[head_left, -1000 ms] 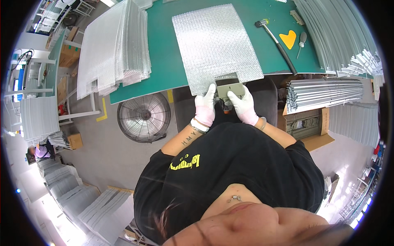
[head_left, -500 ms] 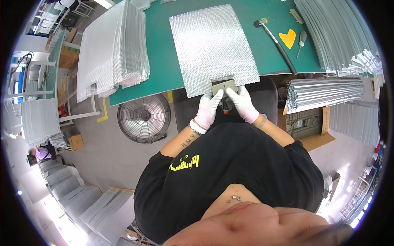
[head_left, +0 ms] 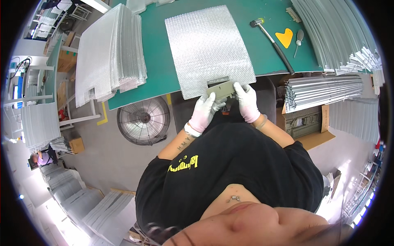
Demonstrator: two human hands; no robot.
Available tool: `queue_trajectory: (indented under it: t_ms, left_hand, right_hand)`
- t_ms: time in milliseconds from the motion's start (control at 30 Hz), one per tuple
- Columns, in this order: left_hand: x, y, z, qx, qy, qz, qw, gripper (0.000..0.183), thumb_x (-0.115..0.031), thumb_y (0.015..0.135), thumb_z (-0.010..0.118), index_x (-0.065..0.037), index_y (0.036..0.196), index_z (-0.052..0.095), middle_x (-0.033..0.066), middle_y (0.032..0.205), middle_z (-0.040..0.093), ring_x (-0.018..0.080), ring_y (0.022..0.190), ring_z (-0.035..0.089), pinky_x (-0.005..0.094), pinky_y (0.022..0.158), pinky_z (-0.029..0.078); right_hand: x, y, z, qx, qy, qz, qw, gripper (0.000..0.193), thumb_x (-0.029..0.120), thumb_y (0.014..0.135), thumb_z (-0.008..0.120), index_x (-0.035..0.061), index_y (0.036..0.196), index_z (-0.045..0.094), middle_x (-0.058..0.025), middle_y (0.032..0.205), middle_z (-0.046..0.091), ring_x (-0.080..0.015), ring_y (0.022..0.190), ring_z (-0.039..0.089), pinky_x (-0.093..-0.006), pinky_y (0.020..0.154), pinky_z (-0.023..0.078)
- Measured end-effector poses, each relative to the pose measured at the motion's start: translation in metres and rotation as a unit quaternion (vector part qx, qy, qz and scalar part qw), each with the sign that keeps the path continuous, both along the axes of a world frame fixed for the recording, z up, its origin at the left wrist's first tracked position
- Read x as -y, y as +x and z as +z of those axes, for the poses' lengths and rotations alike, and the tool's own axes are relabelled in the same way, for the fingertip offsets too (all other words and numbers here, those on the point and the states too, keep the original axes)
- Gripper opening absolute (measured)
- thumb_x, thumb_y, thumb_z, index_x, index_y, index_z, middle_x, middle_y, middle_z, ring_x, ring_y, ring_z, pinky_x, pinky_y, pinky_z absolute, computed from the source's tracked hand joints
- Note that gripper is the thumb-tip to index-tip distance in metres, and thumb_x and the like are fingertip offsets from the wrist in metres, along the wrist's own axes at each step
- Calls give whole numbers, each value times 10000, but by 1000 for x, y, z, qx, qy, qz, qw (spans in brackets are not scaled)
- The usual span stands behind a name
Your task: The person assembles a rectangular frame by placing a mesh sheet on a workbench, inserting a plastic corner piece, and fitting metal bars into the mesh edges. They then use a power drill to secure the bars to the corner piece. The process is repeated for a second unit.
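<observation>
Flat green table (head_left: 156, 53), grey floor (head_left: 98, 164), round wire-caged fan (head_left: 143, 119), yellow lettering (head_left: 183, 161) on black cloth shirt (head_left: 234, 164), left white-gloved hand (head_left: 203, 111) and right white-gloved hand (head_left: 248, 103), grip pinching olive-grey rectangular plate (head_left: 221, 89) at near-edge cut-out of silver mesh sheet (head_left: 209, 45).

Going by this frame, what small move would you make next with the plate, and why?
Probably ease the olive-grey plate slightly toward the cutout in the near edge of the mesh sheet, keeping both ends supported: the left hand and right hand grip its opposite ends, and a dark gap shows between plate and cutout's inner edge.
</observation>
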State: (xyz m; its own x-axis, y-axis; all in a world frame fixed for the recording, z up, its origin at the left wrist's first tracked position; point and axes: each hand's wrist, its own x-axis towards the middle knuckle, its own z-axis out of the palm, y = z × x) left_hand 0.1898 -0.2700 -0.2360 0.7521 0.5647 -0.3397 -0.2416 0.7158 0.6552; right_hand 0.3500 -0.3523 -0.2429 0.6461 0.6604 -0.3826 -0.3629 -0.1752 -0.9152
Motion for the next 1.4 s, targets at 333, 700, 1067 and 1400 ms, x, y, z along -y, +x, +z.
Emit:
queue_trajectory:
  t_ms: [333,700,1067,1400]
  left_hand:
    - [-125,54,105,-181,664,-218,692,555,-386,912,663,-121,1392,573,154,1378,576,286,1285,519,491,1103,370]
    - [-36,95,59,-303,830,-176,433,660,-467,926,573,-191,1508,430,215,1552,360,441,1448,305,644,1183,111]
    - [-35,90,63,-299,816,-175,462,605,-415,950,553,-146,1484,462,223,1551,358,439,1447,298,621,1187,118]
    - [-36,91,66,-298,814,-184,464,630,-422,934,573,-131,1482,466,236,1545,362,441,1443,296,631,1182,122]
  right_hand:
    - [-13,-16,-15,-168,97,181,964,404,400,1061,461,38,1143,619,-27,903,663,-77,732,589,-246,666,496]
    - [37,5,-39,-1,109,-80,991,351,310,1082,443,21,1147,631,-50,1010,665,-96,896,615,-285,797,517]
    - [35,7,-5,-54,109,-101,987,161,159,973,658,18,1048,642,-21,938,659,-75,833,605,-255,732,513]
    - [25,4,-5,-83,120,-141,979,206,240,1016,587,64,922,639,23,816,602,-58,726,537,-252,658,465]
